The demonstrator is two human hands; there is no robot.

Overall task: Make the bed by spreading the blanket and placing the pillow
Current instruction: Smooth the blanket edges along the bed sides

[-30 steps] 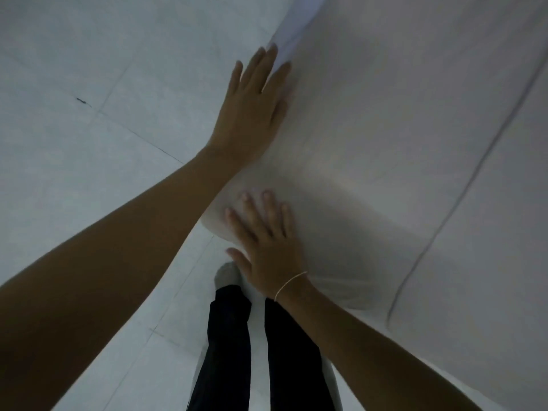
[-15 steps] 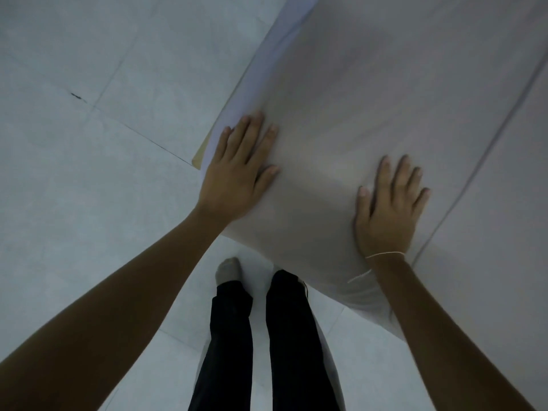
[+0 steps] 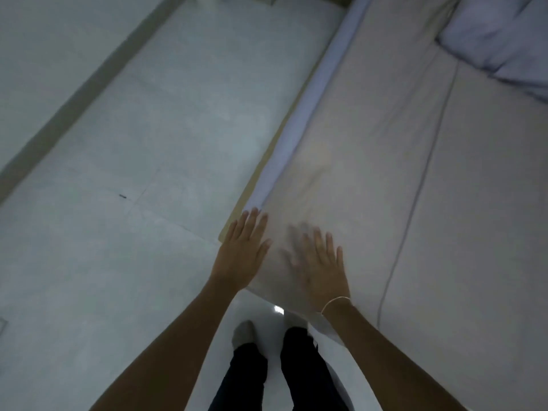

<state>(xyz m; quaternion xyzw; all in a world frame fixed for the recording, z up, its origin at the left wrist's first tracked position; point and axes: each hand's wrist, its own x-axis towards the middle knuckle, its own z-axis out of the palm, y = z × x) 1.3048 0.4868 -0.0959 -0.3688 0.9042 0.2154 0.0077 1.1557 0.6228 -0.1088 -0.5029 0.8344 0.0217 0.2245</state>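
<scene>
A pale beige blanket (image 3: 370, 161) lies spread flat over the bed, with a thin seam line running down its right part. My left hand (image 3: 243, 250) rests flat, fingers apart, on the blanket's near left corner at the bed's edge. My right hand (image 3: 318, 259) lies flat beside it on the blanket, fingers spread and blurred by motion, a thin bracelet at the wrist. A light blue-white pillow (image 3: 501, 40) sits at the far right end of the bed. A strip of bluish sheet (image 3: 308, 114) shows along the bed's left side.
Light tiled floor (image 3: 148, 173) stretches to the left of the bed, bounded by a dark baseboard (image 3: 74, 108) and wall at far left. My legs in black trousers (image 3: 267, 375) stand at the bed's near corner.
The view has lifted and now shows the whole bed and the pillow. My right hand has slid left across the blanket, close to my left hand, which stays at the corner.
</scene>
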